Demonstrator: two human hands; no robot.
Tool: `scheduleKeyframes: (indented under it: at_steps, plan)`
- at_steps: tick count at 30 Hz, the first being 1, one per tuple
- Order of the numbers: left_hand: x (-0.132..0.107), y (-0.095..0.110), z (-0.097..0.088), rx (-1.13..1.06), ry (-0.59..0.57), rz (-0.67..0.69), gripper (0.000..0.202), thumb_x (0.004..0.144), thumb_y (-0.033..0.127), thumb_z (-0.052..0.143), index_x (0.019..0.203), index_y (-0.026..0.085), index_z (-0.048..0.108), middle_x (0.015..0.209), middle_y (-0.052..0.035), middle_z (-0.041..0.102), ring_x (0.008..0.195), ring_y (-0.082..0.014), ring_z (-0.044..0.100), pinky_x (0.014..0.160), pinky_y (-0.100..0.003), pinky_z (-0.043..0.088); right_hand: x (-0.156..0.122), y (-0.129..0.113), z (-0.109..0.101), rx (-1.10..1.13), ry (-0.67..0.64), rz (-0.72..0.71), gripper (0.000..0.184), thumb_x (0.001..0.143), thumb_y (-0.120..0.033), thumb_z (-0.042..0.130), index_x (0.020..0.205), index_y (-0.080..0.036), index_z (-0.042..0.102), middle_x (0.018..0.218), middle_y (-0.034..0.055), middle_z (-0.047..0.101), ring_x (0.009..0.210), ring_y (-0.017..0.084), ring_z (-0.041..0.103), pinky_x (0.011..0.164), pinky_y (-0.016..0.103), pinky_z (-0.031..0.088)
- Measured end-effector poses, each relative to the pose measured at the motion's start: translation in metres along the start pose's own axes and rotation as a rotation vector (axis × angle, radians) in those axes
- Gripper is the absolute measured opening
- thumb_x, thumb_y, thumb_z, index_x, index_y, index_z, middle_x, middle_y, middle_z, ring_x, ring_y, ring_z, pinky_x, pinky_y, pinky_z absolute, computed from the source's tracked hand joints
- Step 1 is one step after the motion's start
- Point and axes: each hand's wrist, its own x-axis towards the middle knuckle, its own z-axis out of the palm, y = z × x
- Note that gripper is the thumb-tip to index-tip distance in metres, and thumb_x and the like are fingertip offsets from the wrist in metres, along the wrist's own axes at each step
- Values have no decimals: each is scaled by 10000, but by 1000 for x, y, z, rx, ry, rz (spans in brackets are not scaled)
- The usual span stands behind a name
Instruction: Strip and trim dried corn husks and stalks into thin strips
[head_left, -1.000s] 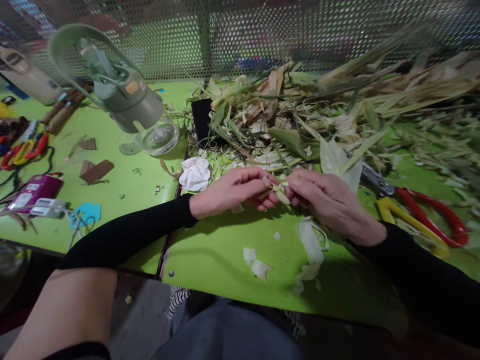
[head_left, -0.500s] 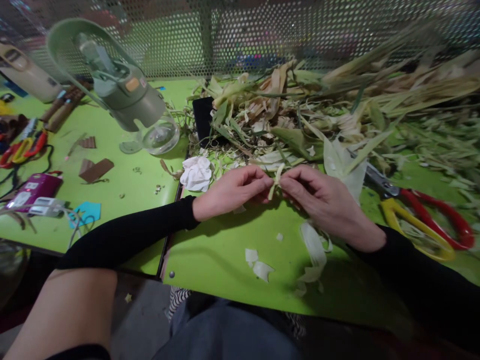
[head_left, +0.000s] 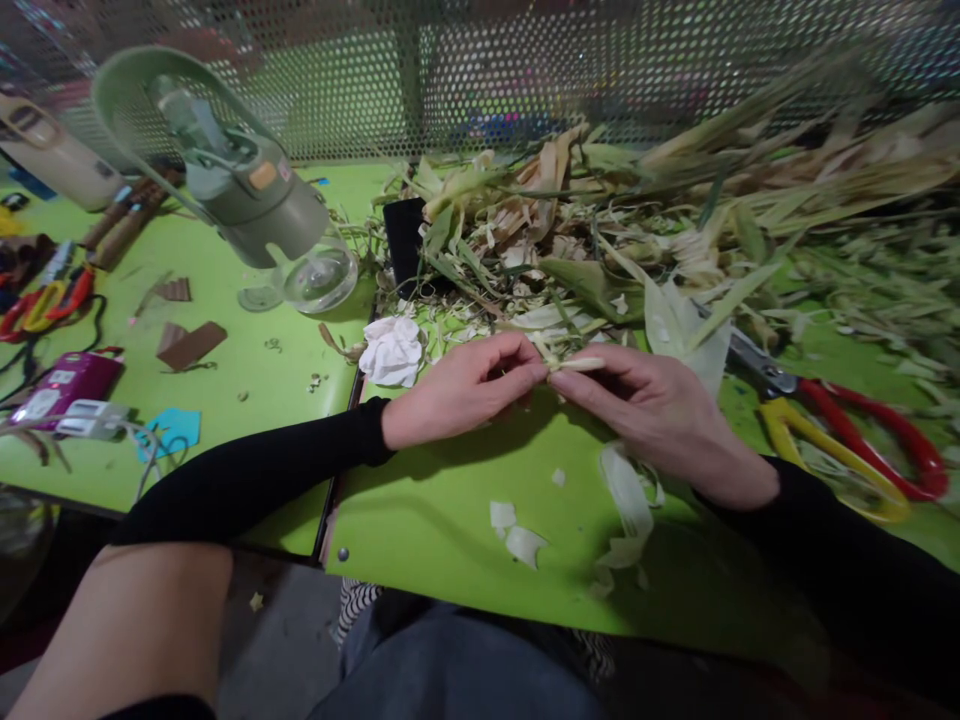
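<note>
Between my two hands is a narrow pale strip of corn husk, pinched at the fingertips above the green table. My left hand is closed, thumb against the index finger, on the strip's left part. From the other side, my right hand grips it, with one pale end lying over the index finger. The fingertips of both hands nearly touch and hide the strip's middle. Behind the right hand stands a broad pale husk leaf. A curled husk strip and small husk scraps lie in front.
Heaped corn husks fill the back right, partly over a black phone. Red-and-yellow-handled scissors lie at right. Crumpled tissue, a green-lidded bottle, a purple power strip and brown pieces are leftward. Perforated mesh rises behind.
The husk strip has turned from nearly upright to lying sideways, its end now over my right index finger. My fingertips have come closer together. The things on the table lie as before.
</note>
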Motion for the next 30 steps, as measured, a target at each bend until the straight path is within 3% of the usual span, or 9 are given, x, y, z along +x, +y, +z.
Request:
scheduleKeyframes:
  at_steps: [4,9,12,14,19,23,26,30]
  plan:
    - [-1,2,-1,78,-33,23,323,962,459,630,807,199,518,646,45,536,582,-81,462,559,-220,375,0,-3,-1,36,39,5,332,927,-529,684,796,-225,656,677,-18,571,568,124,439,519,283,355]
    - [-2,2,0,55,5,14,267,982,424,609,879,185,550,721,29,595,625,-81,514,598,-221,412,1,-1,-3,-20,-41,-39,270,964,-449,630,821,-220,628,676,-19,564,576,126,458,517,273,363]
    - [-3,3,-1,57,74,51,305,927,416,704,1088,187,584,784,36,606,639,-81,547,610,-220,431,0,-3,-4,-104,-52,-57,217,969,-399,609,849,-217,615,688,-15,572,580,128,460,509,272,348]
    - [-3,3,-2,59,53,92,392,913,419,729,1204,199,585,814,34,635,646,-84,583,625,-220,450,-1,-6,-5,-143,-73,-53,215,975,-389,593,843,-219,608,668,-18,563,562,127,449,503,275,336]
    - [0,0,-5,-37,-31,78,329,905,459,728,991,171,593,806,8,672,665,-91,648,643,-221,492,-3,-11,-5,-175,-91,-34,372,1000,-473,551,722,-225,552,587,-29,484,528,123,406,495,280,310]
    - [3,-3,-5,-208,-97,-7,385,852,396,794,1061,172,560,783,8,695,690,-103,684,666,-225,537,-3,-8,-4,-95,-117,-16,451,1011,-578,514,739,-222,572,620,-14,532,552,131,458,503,279,338]
    - [3,-2,-5,-296,-133,-67,272,901,316,725,1046,163,552,770,-1,716,682,-101,699,703,-245,574,-2,-5,-5,-3,-155,28,456,997,-602,539,752,-220,576,647,-11,556,559,127,475,501,269,350]
    - [-1,5,-6,-205,-139,-52,154,878,191,691,975,155,577,688,22,686,604,-68,631,595,-181,487,-1,-10,-8,68,-229,76,421,966,-572,596,734,-221,570,617,-35,471,531,113,396,485,266,319]
